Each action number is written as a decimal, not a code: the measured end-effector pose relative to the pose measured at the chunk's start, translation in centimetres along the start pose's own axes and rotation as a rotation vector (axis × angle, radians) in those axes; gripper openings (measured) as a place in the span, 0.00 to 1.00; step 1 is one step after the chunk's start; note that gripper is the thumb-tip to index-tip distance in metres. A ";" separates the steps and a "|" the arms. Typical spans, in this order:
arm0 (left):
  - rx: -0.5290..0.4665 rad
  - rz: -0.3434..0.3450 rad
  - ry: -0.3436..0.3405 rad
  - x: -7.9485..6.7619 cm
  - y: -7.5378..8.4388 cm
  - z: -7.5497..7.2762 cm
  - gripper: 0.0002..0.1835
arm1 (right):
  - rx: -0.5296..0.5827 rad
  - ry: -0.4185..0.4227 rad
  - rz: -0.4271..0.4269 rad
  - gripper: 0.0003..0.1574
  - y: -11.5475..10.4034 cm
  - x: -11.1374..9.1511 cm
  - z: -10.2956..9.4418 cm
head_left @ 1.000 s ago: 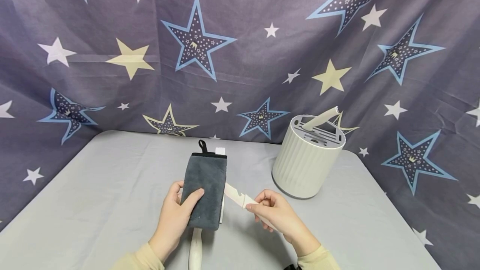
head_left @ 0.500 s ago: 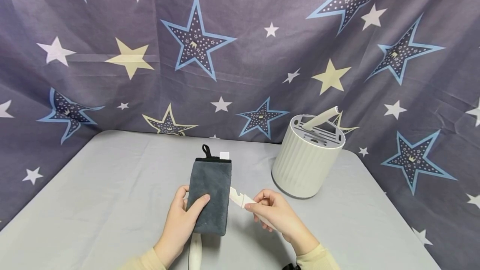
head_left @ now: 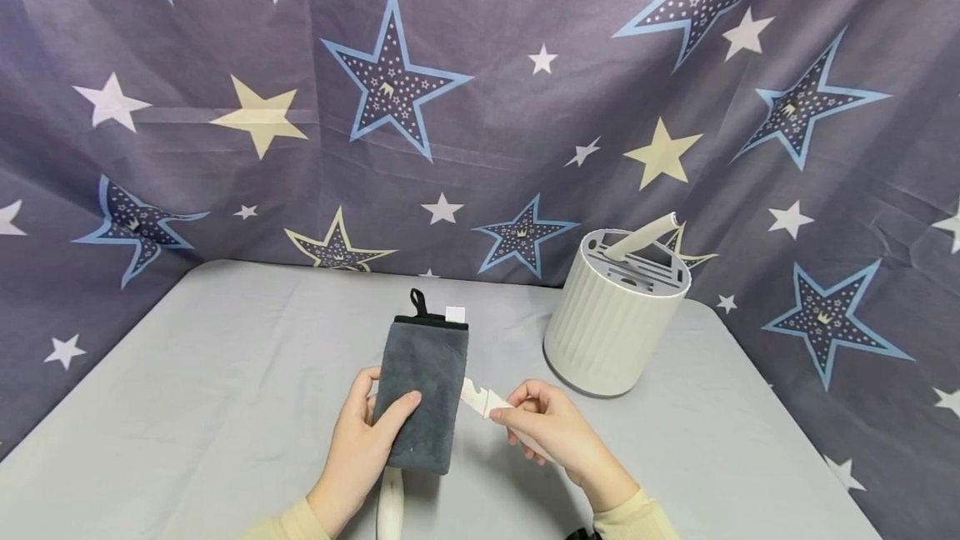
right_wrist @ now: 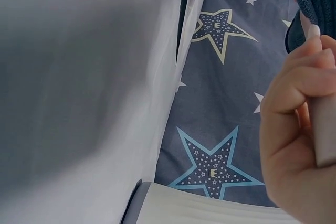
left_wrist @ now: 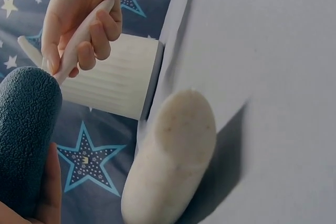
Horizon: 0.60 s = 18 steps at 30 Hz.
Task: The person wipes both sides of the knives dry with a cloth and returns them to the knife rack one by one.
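My left hand (head_left: 367,432) grips a folded dark grey cloth (head_left: 424,394) with a black band and loop, thumb across its front. With my right hand (head_left: 551,427) I hold a white-handled knife (head_left: 474,397) by its handle. A notched pale stretch of it shows between hand and cloth; the rest is hidden by the cloth. In the left wrist view, the cloth (left_wrist: 26,135) meets the knife handle (left_wrist: 79,40) close to my right fingertips. A second cream handle (head_left: 390,507) lies on the table below the cloth, its far end hidden.
A ribbed cream knife block (head_left: 615,323) stands at the back right, with one cream handle (head_left: 641,238) sticking up from its slotted top. A grey cloth covers the table (head_left: 247,407). Behind hangs a star-patterned curtain (head_left: 487,132).
My left hand and the cloth have slid right and slightly toward me, nearer the knife handle, covering more of the knife. My right hand has stayed nearly still.
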<state>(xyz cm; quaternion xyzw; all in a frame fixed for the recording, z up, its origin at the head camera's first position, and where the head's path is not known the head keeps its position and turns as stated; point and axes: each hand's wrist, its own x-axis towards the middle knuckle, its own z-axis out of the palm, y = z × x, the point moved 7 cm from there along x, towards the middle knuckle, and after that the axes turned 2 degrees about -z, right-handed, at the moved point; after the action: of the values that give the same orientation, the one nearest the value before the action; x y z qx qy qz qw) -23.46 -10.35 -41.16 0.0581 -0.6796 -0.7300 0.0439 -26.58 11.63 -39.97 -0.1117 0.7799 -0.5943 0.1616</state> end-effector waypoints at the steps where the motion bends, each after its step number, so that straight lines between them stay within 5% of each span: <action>1: 0.003 0.006 0.000 0.0 0.0 0.0 0.21 | 0.000 -0.001 -0.001 0.15 0.0 0.0 0.0; 11: -0.014 0.041 -0.020 -0.5 0.3 0.3 0.19 | -0.002 -0.001 -0.003 0.15 -0.1 0.0 0.2; 18: -0.031 0.005 -0.048 -0.7 -0.1 1.0 0.19 | 0.002 0.001 -0.006 0.15 -0.3 0.0 0.4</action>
<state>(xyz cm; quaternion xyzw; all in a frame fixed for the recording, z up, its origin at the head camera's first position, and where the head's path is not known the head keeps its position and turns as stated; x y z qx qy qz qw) -22.89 -9.29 -41.15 0.0381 -0.6693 -0.7414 0.0304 -26.47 11.23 -39.77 -0.1135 0.7789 -0.5957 0.1598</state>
